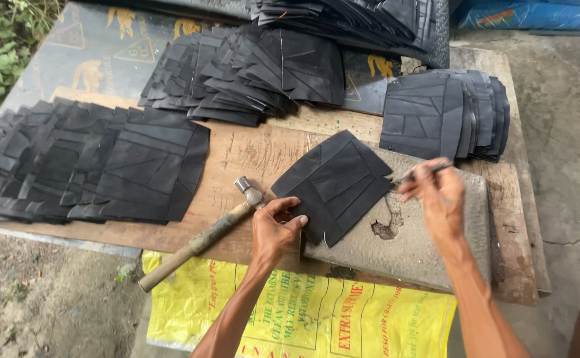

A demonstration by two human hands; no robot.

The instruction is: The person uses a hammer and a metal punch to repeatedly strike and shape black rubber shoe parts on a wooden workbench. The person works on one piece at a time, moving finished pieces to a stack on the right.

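**Marking a rubber panel on the concrete slab: piece pinned, tool at its edge**

Taking the concrete slab [429, 232] as landmark: it rests on the wooden board [250, 159], at the board's right end. Behind and left of the slab lie three fanned stacks of black patchwork panels: the largest stack [91, 166] well to the left, a second stack [250, 66] behind it, a smaller stack [446, 113] just behind the slab's far edge. A yellow printed sack [303, 318] hangs below the slab's near edge.

One black rubber panel [336, 182] lies flat and turned diamond-wise on the slab's left half, its left corner overhanging onto the board. A hammer [200, 238] lies ungripped just left of the slab, head near the panel's left corner.

The left hand [273, 229] presses fingertips on the panel's near-left edge, pinning but not enclosing it. The right hand [439, 195] pinches a thin dark tool [422, 174], its tip just at the panel's right corner.

Judgement: the step is marking or piercing at that corner. The next move calls for steady downward hold and a precise tip.
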